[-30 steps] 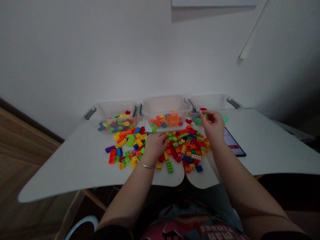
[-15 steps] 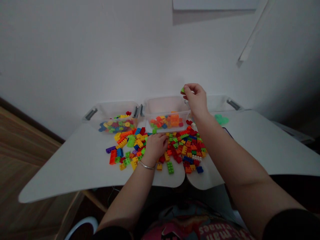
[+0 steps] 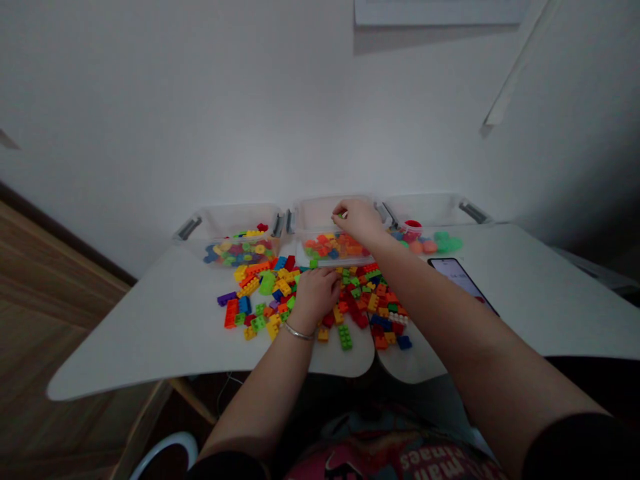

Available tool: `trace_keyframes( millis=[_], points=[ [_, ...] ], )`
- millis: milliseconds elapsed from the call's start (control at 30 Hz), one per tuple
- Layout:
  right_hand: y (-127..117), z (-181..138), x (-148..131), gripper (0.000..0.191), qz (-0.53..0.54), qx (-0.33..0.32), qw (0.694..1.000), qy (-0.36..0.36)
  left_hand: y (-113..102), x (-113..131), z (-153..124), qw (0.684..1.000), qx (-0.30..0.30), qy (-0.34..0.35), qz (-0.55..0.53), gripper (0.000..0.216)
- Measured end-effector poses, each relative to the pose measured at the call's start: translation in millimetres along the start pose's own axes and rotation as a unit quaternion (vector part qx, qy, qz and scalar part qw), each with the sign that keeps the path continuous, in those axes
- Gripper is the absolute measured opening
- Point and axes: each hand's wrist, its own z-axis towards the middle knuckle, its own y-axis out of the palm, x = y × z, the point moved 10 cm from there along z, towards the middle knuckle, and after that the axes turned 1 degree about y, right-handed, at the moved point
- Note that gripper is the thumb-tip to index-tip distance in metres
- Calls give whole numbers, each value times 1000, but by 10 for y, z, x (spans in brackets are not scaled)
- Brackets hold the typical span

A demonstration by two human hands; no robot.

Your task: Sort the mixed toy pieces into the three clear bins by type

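My right hand (image 3: 361,217) is above the middle clear plastic box (image 3: 313,208). Its thumb and fingers are pinched on a small green toy brick (image 3: 343,215), mostly covered by the fingers. Orange, red, yellow and green pieces (image 3: 327,245) lie in that box. My left hand (image 3: 317,291), with a bracelet at its wrist, rests on the heap of loose toy bricks (image 3: 356,310) in front of the boxes. Its fingers are curled down together among the bricks, and whatever they may hold is hidden. A green eight-stud brick (image 3: 345,337) lies close to the left wrist.
A left clear box (image 3: 220,215) holds mixed coloured pieces. The right clear box (image 3: 430,203) contains a red ring-shaped piece (image 3: 412,229), round pieces and green shapes. A phone (image 3: 457,277) lies beside my right forearm. Behind the white table (image 3: 165,320) is the wall.
My right hand has come down and left with the green brick, from above the gap between boxes to over the middle box. The phone and right box contents now show. My left hand stays put.
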Motion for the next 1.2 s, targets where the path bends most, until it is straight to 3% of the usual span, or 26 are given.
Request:
trace_keyframes(
  millis=[200,367,533,600,733,967,1067,1200],
  points=[
    [-122,-76,-120,23,14,51,995,-84,-15,0,-1,1000,9,1,-1,21],
    [-413,-369,-170,20,24,129,978,-161,-22,9,3,1000,9,2,1,22],
    [-672,-894,84,21,6,213,971,-109,-23,3,4,1000,6,-4,0,21],
    [-644,-1098,235,23,-20,202,976,-75,-18,6,4,1000,6,-3,-1,21],
    [-387,-1393,620,28,-132,95,987,3,-10,4,2,1000,8,-4,1,22],
    [-122,-1812,1361,62,-249,-12,949,192,-16,7,5,1000,-2,-7,9,21],
    [-40,-1895,1465,68,-255,-31,942,218,-27,9,13,1000,-7,-13,9,22],
    [54,-1848,1453,66,-224,-34,954,196,-38,11,19,1000,-10,-19,7,22]
  ],
)
